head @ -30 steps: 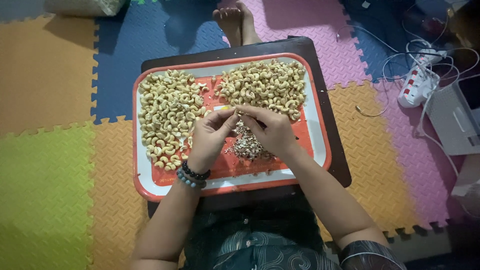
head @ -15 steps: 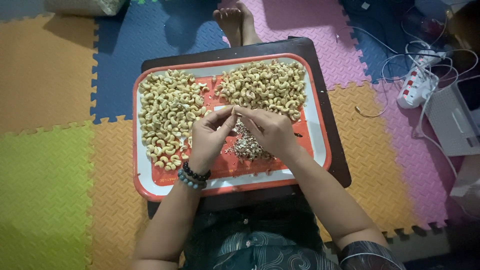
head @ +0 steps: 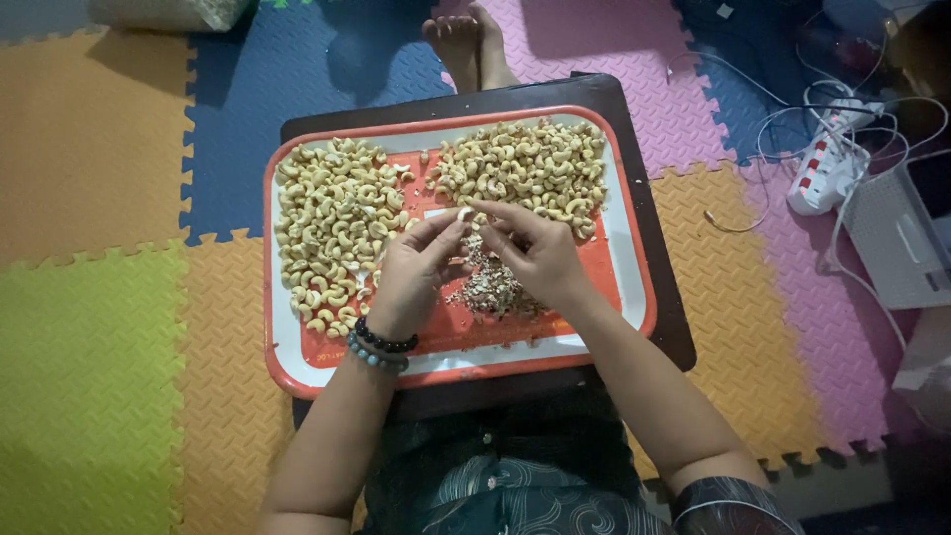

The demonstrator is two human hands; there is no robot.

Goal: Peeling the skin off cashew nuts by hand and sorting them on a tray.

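The person sits on the floor with a red tray (head: 634,287) set on a low dark table (head: 654,198) over the lap, and both hands meet above the tray's middle. The left hand (head: 411,272) has its grip pinched on a single pale cashew nut (head: 464,213), thumb and forefinger closed on it, held in the air over the tray's centre. The right hand (head: 535,253) comes in from the other side with its fingertips (head: 485,210) right at that same nut; its fingers are bent and drawn together, but I cannot tell whether its grip has closed on the nut or on a bit of skin.

A heap of brownish peelings (head: 490,287) lies on the tray directly beneath the hands. On the tray's left half is a broad spread of pale peeled cashews (head: 332,233); along the tray's far edge, toward its right corner, sits a second pile of cashews (head: 525,168) with darker flecks among them. Two beaded bracelets (head: 379,347) ring the left wrist, over the tray's near rim.

Beyond the tray's far edge, bare feet (head: 466,45) rest on the coloured foam floor mats (head: 99,347). Well off to the tray's right lies a white power strip (head: 822,173) with tangled cables.
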